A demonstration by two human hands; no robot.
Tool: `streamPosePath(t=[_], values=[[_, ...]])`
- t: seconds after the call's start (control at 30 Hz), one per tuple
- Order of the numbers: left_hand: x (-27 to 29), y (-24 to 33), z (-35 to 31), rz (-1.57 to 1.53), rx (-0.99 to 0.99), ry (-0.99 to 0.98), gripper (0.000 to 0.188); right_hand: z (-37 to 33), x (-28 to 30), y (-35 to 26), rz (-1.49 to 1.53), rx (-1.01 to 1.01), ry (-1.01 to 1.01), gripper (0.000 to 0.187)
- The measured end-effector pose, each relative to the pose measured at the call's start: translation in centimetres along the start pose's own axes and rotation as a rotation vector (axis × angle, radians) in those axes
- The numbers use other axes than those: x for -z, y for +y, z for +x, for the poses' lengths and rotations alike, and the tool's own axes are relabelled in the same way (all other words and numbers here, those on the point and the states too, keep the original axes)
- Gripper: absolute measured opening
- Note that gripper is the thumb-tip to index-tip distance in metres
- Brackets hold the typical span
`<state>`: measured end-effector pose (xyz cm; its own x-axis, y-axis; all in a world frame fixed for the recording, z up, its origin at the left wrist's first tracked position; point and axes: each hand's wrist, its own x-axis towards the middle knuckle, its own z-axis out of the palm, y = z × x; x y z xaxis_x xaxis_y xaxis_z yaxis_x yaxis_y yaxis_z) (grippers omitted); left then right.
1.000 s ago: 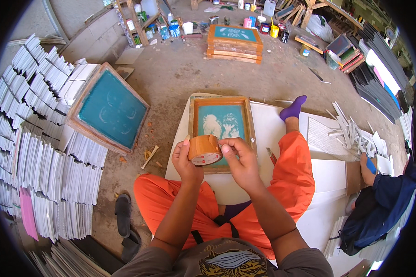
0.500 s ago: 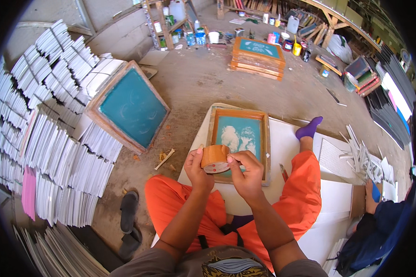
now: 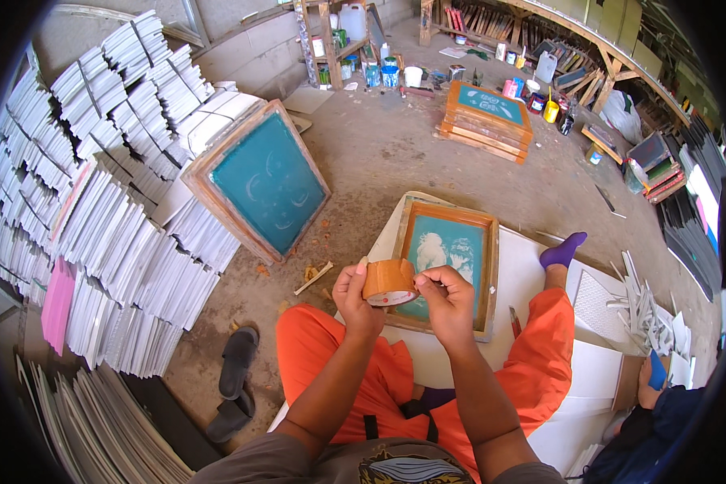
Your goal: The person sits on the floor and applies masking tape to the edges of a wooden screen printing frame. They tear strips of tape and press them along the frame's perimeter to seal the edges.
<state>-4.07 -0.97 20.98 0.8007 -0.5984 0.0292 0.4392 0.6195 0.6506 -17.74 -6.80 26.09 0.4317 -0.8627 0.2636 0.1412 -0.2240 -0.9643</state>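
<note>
My left hand (image 3: 358, 297) grips a roll of brown packing tape (image 3: 389, 278) by its left side, thumb up along the edge. At the roll's right edge, my right hand (image 3: 448, 302) has its thumb and fingers pinched together; whether the tape's loose end is between them is too small to make out. Just beyond the roll a wooden-framed printing screen (image 3: 489, 266) lies flat, with teal mesh and a pale figure pattern. The hands and the roll cover its near left part.
White board (image 3: 524, 258) lies under the screen. A larger screen (image 3: 266, 181) leans on stacked white sheets (image 3: 129, 266) at left. More screens (image 3: 486, 121) are piled ahead, near paint containers. A cutter (image 3: 515, 323) lies by my right leg. Another person's hand (image 3: 649, 387) shows at right.
The view has shifted, so the surroundings sit farther right. The tape roll has turned slightly in my left hand, and my right fingers stay pinched at its edge.
</note>
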Motion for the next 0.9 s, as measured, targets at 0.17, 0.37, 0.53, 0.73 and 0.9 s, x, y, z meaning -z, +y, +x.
streamPosePath(t=[0.17,0.37,0.53,0.73,0.9], values=[[-1.0,0.3,0.0,-0.052,0.034,0.09,0.017,0.1,0.0,-0.5,0.077,-0.048,-0.026,0.008],[-1.1,0.2,0.0,-0.059,0.04,0.045,0.018,0.0,0.4,0.1,0.134,-0.096,-0.021,0.012],[-1.2,-0.4,-0.2,-0.021,0.006,0.005,0.018,-0.5,0.1,0.0,-0.111,0.129,0.079,0.021],[-0.8,-1.1,-0.6,0.092,-0.098,-0.057,0.014,-0.6,0.3,-0.9,-0.317,0.19,0.127,0.026],[-0.7,-2.2,-0.9,0.219,-0.25,-0.124,0.012,-0.5,-0.1,-0.8,-0.43,0.201,0.231,0.02]])
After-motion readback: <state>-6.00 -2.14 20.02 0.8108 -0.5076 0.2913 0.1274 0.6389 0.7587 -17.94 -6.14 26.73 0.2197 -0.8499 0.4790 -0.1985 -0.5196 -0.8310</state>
